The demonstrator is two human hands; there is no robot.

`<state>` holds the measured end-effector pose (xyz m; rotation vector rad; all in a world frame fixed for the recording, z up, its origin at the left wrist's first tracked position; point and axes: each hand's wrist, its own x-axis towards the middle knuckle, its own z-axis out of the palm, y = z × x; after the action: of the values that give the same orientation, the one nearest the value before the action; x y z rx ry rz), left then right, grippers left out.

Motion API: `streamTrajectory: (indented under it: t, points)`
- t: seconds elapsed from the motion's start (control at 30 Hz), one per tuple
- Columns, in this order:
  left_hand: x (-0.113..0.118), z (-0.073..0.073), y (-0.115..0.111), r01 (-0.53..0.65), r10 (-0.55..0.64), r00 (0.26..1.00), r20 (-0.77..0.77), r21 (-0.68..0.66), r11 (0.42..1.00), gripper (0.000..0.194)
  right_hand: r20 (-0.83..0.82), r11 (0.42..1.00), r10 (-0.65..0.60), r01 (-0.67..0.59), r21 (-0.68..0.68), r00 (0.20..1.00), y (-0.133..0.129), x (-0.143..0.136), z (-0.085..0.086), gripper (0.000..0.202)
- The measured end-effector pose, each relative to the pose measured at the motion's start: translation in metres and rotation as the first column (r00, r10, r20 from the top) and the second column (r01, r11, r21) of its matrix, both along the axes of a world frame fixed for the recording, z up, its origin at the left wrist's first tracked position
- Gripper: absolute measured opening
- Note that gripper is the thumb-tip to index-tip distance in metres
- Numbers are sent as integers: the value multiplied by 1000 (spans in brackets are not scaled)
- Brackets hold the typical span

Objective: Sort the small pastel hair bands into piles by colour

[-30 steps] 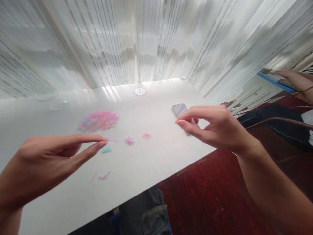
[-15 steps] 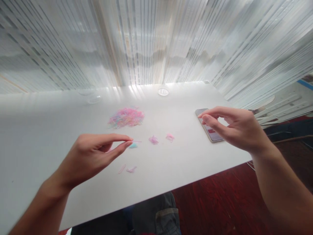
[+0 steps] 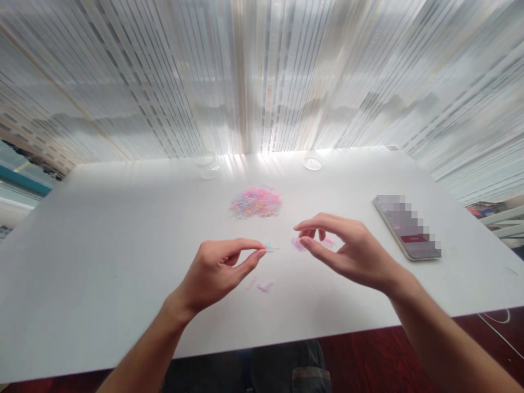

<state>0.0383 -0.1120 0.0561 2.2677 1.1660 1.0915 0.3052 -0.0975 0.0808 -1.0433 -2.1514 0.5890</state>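
My left hand (image 3: 221, 270) pinches a thin lilac rubber band (image 3: 273, 250) between thumb and forefinger, above the white table. A small turquoise bunch of bands (image 3: 268, 245) shows just behind those fingertips. My right hand (image 3: 350, 248) hovers to the right, thumb and fingers apart with nothing between them. Partly covered by it are a purple bunch (image 3: 298, 243) and a pink bunch (image 3: 328, 242). Nearer me lie a single pinkish band (image 3: 251, 283) and a small lilac cluster (image 3: 265, 287). Behind both hands spreads a loose heap of pastel rubber bands (image 3: 257, 203).
A phone (image 3: 405, 229) lies on the white table (image 3: 123, 262) at the right. Clear round lids or dishes, one on the right (image 3: 313, 162) and others on the left (image 3: 208, 170), stand along the back edge by a striped sheer curtain (image 3: 262, 76).
My right hand has come left from over the phone to near the purple and pink bunches, closer to my left hand. The left hand keeps its pinch. The view has turned left.
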Motion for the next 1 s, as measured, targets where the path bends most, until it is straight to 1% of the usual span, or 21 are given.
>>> streamTrajectory:
  t: [0.1,0.17,0.27,0.37,0.43,0.53,0.6,0.67,0.73,0.83,0.93,1.0]
  points:
    - [4,-2,-1,30,-31,999,43,39,999,10,-36,998,59,-58,21,998,-9,-17,-7,17]
    - [6,-3,-1,53,-57,996,64,63,997,8,-55,996,85,-83,38,995,-13,-24,-10,14]
    - [8,-4,0,75,-81,994,79,76,994,8,-74,994,101,-97,55,992,-14,-29,-13,7]
    - [8,-5,0,68,-72,995,63,60,996,8,-78,994,93,-88,65,993,-15,-26,-12,7]
    - [6,-4,0,52,-54,997,49,44,998,10,-77,996,55,-49,75,995,-17,-20,-11,8]
    - [3,-3,0,30,-31,999,33,21,999,12,-98,994,-63,71,83,993,-27,-8,-13,10]
    - [3,-4,-1,34,-34,999,12,1,999,11,-123,984,-149,159,76,981,-36,0,-19,9]
    - [6,-8,-3,57,-58,998,-7,-19,998,10,-141,970,-225,236,62,964,-46,5,-28,9]
    - [12,-15,-8,94,-95,995,-14,-38,995,10,-148,964,-260,265,19,954,-54,5,-38,8]
    - [22,-23,-14,136,-137,990,-12,-67,988,10,-163,969,-248,245,-40,955,-61,0,-54,8]
    - [29,-22,-13,136,-140,990,-33,-85,987,11,-178,965,-262,255,-61,949,-63,-7,-65,9]
    - [31,-19,-4,148,-155,985,-75,-98,984,12,-175,952,-306,299,-68,936,-62,-9,-68,9]
